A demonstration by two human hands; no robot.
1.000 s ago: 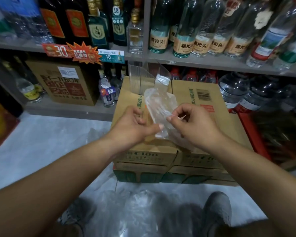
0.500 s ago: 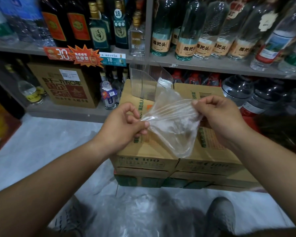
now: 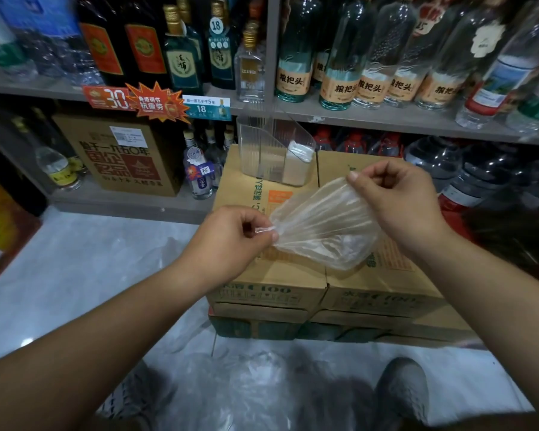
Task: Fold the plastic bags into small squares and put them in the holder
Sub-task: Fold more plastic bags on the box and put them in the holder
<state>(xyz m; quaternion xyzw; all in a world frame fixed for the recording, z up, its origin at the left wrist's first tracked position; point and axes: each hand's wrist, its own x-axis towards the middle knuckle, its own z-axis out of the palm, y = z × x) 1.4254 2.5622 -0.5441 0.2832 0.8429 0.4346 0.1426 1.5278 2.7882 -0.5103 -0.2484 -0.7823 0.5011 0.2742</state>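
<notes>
A clear plastic bag is stretched in the air above the cardboard boxes. My left hand pinches its lower left corner between thumb and fingers. My right hand pinches its upper right edge. The clear plastic holder stands at the back of the box top, with folded white bags in its right side.
A loose heap of clear bags lies on the floor between my shoes. Shelves of bottles fill the back. A brown carton sits on the low shelf at left. Large water jugs stand at right.
My hands have drawn apart, spreading the crumpled bag into a taut sheet. The right hand rose up and right; the left stayed low.
</notes>
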